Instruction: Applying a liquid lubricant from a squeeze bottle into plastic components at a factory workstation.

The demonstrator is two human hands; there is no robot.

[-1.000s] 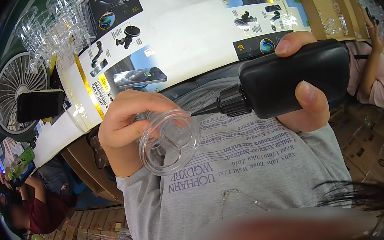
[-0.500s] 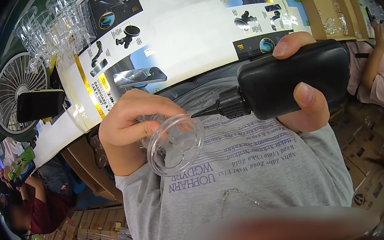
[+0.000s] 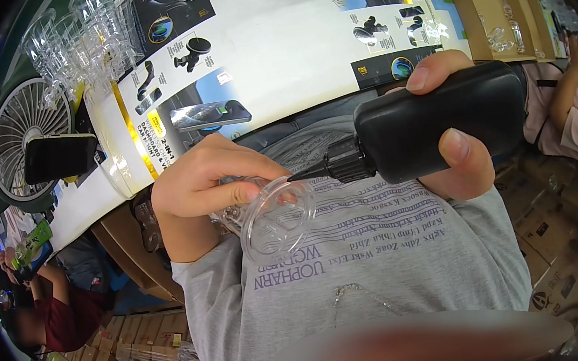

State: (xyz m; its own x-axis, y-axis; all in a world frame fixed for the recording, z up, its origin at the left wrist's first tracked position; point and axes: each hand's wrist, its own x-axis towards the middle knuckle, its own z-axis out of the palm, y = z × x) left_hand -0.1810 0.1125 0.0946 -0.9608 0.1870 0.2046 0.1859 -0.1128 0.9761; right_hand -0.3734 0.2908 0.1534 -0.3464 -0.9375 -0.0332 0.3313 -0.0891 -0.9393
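A clear plastic cup (image 3: 279, 234) is held on its side in my left hand (image 3: 215, 178), fingers closed round it, its round rim turned toward me. My right hand (image 3: 464, 141) grips a black squeeze bottle (image 3: 430, 120) from the right, thumb and fingers on opposite faces. The bottle lies roughly level. Its ribbed cap (image 3: 350, 158) tapers into a thin black nozzle (image 3: 309, 173), whose tip meets the upper edge of the cup's rim. Whether anything comes out of the nozzle is too small to tell.
Clear cups (image 3: 88, 43) stand clustered on the white printed table (image 3: 274, 41). A fan (image 3: 34, 137) has a phone (image 3: 61, 157) before it. A cardboard box (image 3: 479, 12) holds clear pieces at the right. Two other people are nearby, beyond either side; cartons (image 3: 130, 345) fill the lower left.
The cup has shifted right and turned in my left hand, so its upper rim now lies at the nozzle tip. The bottle has moved slightly left.
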